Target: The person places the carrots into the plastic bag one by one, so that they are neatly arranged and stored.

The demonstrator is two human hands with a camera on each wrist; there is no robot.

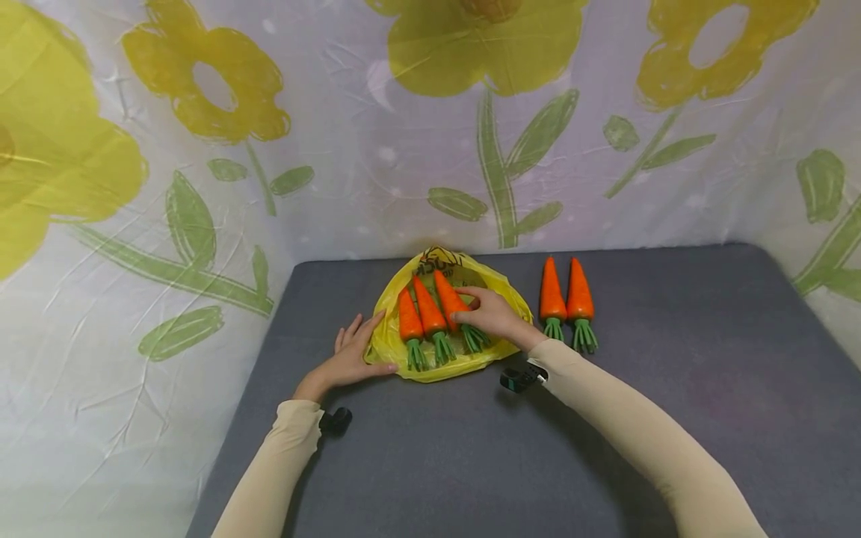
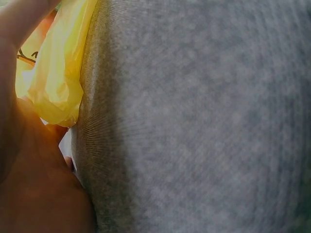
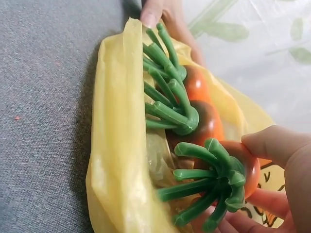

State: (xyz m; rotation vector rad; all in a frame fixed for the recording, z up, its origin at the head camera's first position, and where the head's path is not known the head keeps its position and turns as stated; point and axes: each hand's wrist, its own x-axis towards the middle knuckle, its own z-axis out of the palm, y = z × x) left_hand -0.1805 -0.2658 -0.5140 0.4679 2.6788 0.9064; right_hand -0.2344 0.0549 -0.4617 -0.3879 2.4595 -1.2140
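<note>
A yellow plastic bag [image 1: 449, 368] lies flat on the grey table [image 1: 471, 463] with three orange toy carrots on it, green tops toward me. My right hand [image 1: 471, 306] pinches the rightmost of them [image 1: 447, 295] between thumb and fingers; the right wrist view shows that carrot [image 3: 245, 165] with the thumb [image 3: 272, 143] on it. The other two carrots [image 1: 409, 317] [image 1: 429, 308] lie beside it. My left hand [image 1: 366, 344] rests with straight fingers on the bag's left edge; the left wrist view shows the bag [image 2: 53, 73] against the palm [image 2: 39, 184].
Two more carrots [image 1: 551, 295] [image 1: 580, 293] lie side by side on the table just right of the bag. A flower-print cloth [image 1: 430, 149] walls in the back and both sides. The grey table stretches toward me and to the right.
</note>
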